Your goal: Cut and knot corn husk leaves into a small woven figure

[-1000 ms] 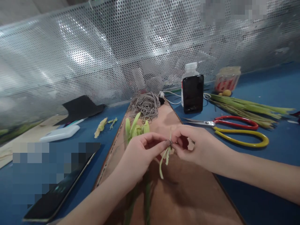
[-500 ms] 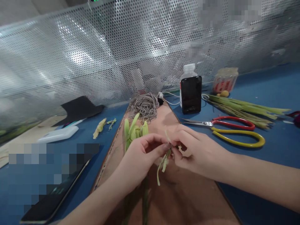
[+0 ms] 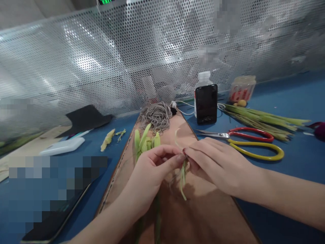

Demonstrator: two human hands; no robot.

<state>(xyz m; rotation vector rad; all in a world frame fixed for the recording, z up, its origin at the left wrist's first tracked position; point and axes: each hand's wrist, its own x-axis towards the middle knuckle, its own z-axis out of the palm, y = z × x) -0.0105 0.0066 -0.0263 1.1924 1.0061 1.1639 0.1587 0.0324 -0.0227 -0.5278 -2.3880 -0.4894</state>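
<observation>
My left hand and my right hand meet over a brown board, both pinching one thin green leaf strip that hangs down between the fingertips. A pale curl of the strip rises above the pinch. Under my left hand lie green stems with a cluster of pale green buds pointing away from me. The stems run down beneath my left wrist and are partly hidden.
A grey cord bundle lies at the board's far end. To the right are red-and-yellow scissors, a black phone leaning on a bottle, a pile of green stalks and a jar. Another phone lies at left.
The hanging strip has swung from left of the pinch to straight below it, and a pale end now curls up above my fingers. Both hands have stayed pinched together.
</observation>
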